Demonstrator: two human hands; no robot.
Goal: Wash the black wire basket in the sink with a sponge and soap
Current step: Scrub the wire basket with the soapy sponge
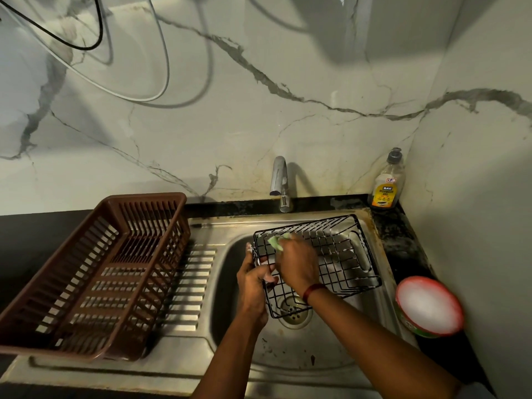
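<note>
- Wire basket (341, 250), tilted in sink (288, 361): left hand (253, 279) curled round its 9 o'clock edge.
- Sponge (275, 242): pinched by right hand (296, 263) at basket's 11 o'clock corner.

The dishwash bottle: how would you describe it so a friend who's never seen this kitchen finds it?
Start at the steel sink and follow its back edge right, past the tap, to the far corner of the dark counter. The dishwash gel bottle stands upright there. It is clear with a grey cap and yellow label, unlike the round tub of white foam nearer the front.
</note>
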